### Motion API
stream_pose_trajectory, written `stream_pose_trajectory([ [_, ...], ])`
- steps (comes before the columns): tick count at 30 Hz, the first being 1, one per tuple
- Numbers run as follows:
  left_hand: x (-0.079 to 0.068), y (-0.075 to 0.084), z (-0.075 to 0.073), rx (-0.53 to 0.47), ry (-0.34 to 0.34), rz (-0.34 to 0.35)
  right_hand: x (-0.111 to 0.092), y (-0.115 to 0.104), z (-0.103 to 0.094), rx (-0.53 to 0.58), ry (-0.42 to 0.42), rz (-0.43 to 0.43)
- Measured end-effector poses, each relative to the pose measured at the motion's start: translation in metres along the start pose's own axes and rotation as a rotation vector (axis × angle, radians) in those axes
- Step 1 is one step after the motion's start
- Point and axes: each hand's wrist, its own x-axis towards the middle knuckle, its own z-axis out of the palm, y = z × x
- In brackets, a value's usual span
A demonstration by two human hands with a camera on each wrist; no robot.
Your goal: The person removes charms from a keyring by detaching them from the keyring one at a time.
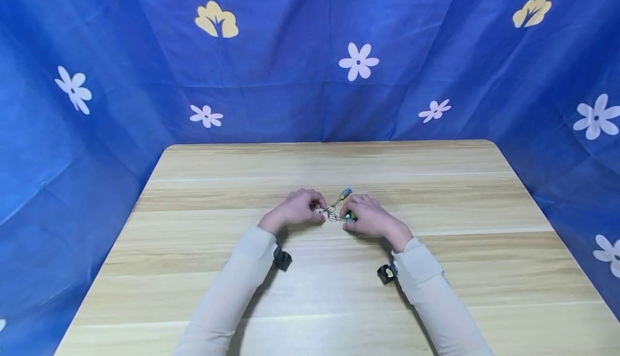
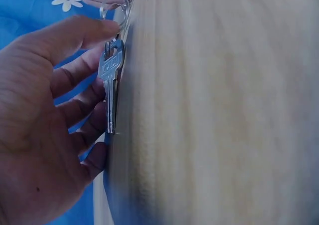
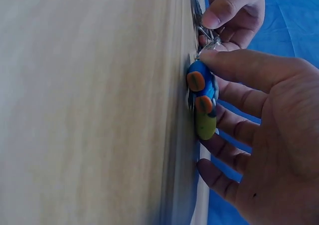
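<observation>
between left hand (image 1: 298, 208) — key (image 2: 110, 70) in pinch — and right hand (image 1: 369, 217), blue charm (image 3: 204, 89) in pinch: ring (image 1: 332, 215)

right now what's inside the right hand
A blue charm with orange patches and a yellowish end shows in the right hand. Its far side, toward the fingers, is covered, so I can't tell what's there.

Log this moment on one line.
left hand: holds keys | right hand: holds blue charm | rings: between both hands | second charm: beside right hand
</observation>
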Motion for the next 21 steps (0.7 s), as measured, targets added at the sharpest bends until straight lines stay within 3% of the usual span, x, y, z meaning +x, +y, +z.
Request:
stream_pose_trajectory([
  [10,-0.0025,0.0014,0.0014,-0.172,-0.055,0.008,-0.0001,-0.0037,-0.0009,-0.014,0.016,-0.001],
  [21,-0.0059,0.0053,0.0015,-0.282,-0.074,0.028,0.0026,-0.0025,0.0027,-0.016,0.064,-0.024],
])
